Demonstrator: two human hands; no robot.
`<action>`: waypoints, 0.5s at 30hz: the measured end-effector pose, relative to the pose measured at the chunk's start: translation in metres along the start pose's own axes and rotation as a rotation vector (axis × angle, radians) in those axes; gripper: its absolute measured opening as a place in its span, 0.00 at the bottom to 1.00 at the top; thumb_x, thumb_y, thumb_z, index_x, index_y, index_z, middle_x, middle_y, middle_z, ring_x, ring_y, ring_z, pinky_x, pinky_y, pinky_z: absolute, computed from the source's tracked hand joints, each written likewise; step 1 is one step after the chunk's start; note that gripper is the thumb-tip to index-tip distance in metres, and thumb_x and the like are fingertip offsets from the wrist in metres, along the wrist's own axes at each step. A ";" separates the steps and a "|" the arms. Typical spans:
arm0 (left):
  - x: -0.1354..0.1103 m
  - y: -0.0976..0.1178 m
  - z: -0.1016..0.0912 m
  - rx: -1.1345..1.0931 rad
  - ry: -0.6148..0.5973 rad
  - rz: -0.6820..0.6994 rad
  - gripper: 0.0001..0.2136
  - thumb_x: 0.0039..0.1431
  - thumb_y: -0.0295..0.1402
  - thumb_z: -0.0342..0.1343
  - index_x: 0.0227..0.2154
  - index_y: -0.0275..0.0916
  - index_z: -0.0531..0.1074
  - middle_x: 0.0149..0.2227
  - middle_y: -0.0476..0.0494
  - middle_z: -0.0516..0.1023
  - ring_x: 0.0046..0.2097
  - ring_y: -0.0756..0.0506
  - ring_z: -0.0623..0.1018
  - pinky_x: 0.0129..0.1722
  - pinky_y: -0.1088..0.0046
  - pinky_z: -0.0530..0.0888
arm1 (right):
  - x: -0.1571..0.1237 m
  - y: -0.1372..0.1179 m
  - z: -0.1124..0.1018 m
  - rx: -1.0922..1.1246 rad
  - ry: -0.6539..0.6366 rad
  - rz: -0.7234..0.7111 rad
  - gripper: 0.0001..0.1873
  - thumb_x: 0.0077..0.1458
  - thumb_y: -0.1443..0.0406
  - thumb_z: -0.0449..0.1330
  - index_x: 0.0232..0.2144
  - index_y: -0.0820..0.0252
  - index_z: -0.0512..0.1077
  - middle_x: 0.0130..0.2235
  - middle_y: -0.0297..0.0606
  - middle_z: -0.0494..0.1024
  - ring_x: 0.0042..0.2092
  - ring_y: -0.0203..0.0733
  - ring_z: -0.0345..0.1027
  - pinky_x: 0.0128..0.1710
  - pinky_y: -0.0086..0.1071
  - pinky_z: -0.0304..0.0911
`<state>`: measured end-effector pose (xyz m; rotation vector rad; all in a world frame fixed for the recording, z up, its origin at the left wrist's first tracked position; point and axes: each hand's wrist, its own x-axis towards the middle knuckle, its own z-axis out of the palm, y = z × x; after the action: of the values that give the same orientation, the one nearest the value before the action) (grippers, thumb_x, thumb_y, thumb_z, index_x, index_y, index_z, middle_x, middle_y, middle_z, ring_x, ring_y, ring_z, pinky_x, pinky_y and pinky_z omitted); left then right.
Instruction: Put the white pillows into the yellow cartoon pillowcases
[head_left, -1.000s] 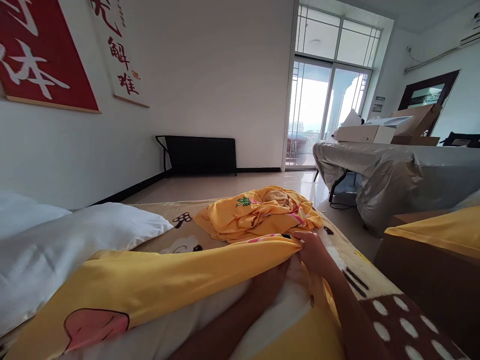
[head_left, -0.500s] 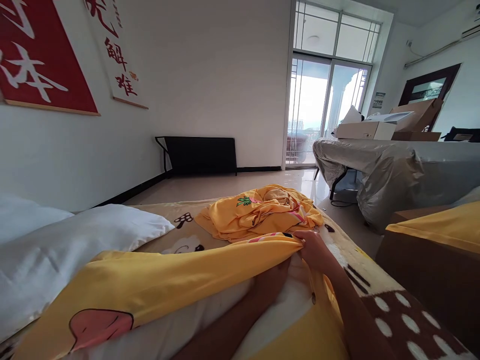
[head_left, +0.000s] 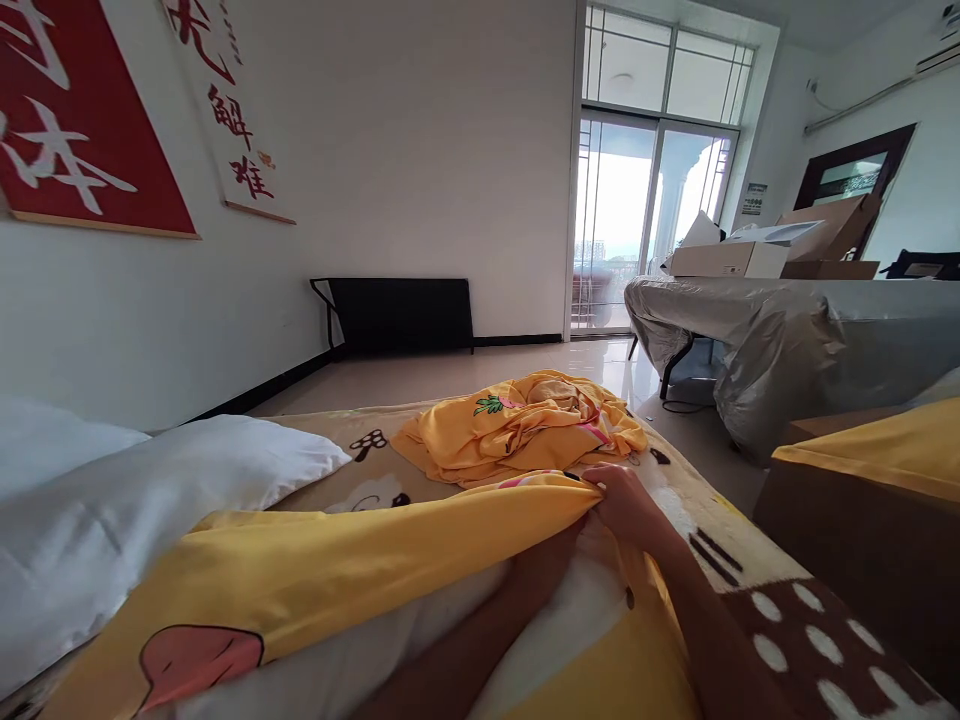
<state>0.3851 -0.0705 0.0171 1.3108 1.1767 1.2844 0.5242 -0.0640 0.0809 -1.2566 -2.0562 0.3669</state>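
A yellow pillowcase (head_left: 360, 545) with a pink printed shape stretches across the bed in front of me, its mouth facing me. White padding, apparently a pillow (head_left: 559, 615), shows inside the opening. My right hand (head_left: 619, 500) is closed on the far right corner of the pillowcase, pinching the cloth. My left hand (head_left: 559, 548) reaches in beneath the upper layer towards that same corner, close to my right hand. The cloth and my right hand hide its fingers. Just beyond lies a crumpled heap of orange-yellow printed cloth (head_left: 517, 430).
White pillows (head_left: 247, 455) lie at the left on the patterned blanket (head_left: 757, 560). At the right, a cardboard box (head_left: 847, 540) bears yellow cloth (head_left: 885, 450). Behind it stands a plastic-covered table (head_left: 780, 310) with boxes. A black folded panel (head_left: 401, 315) leans by the wall.
My hands and the pillowcase corner have shifted very slightly left. The hold of my right hand looks the same, and the view has tilted a little.
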 end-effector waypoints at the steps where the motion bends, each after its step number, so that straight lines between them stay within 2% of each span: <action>1: 0.002 -0.002 -0.001 -0.023 0.012 -0.029 0.25 0.46 0.44 0.63 0.48 0.44 0.69 0.57 0.42 0.69 0.58 0.35 0.67 0.61 0.55 0.58 | 0.000 0.001 0.001 0.004 -0.011 -0.006 0.12 0.33 0.75 0.48 0.20 0.62 0.71 0.26 0.37 0.75 0.30 0.36 0.62 0.30 0.27 0.50; 5: 0.008 -0.011 -0.004 -0.047 0.008 -0.061 0.23 0.44 0.41 0.65 0.45 0.44 0.72 0.58 0.40 0.69 0.60 0.33 0.64 0.63 0.56 0.53 | 0.000 0.002 0.002 0.034 -0.077 -0.021 0.09 0.33 0.74 0.49 0.17 0.63 0.67 0.21 0.33 0.70 0.28 0.34 0.58 0.28 0.26 0.48; 8: 0.011 -0.014 -0.005 -0.050 -0.001 -0.048 0.24 0.44 0.41 0.65 0.46 0.43 0.72 0.58 0.40 0.68 0.61 0.33 0.62 0.64 0.55 0.51 | -0.001 0.000 0.001 0.081 -0.100 0.025 0.08 0.33 0.74 0.49 0.15 0.63 0.67 0.18 0.30 0.65 0.27 0.33 0.55 0.26 0.26 0.47; 12: 0.013 -0.014 -0.002 -0.054 -0.033 -0.012 0.24 0.46 0.42 0.63 0.48 0.44 0.71 0.58 0.41 0.68 0.61 0.34 0.63 0.64 0.55 0.51 | 0.001 0.000 0.001 0.125 -0.084 0.068 0.11 0.34 0.75 0.48 0.16 0.63 0.69 0.19 0.31 0.67 0.26 0.33 0.57 0.27 0.25 0.50; 15: 0.014 -0.013 -0.002 -0.050 -0.062 0.018 0.21 0.49 0.42 0.62 0.47 0.46 0.71 0.58 0.44 0.68 0.62 0.35 0.62 0.64 0.57 0.52 | 0.004 0.006 0.005 0.087 -0.035 0.059 0.11 0.36 0.75 0.50 0.18 0.62 0.72 0.25 0.35 0.72 0.30 0.36 0.61 0.30 0.27 0.55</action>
<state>0.3823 -0.0554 0.0059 1.3181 1.0856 1.2693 0.5239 -0.0572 0.0756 -1.2684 -2.0135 0.5039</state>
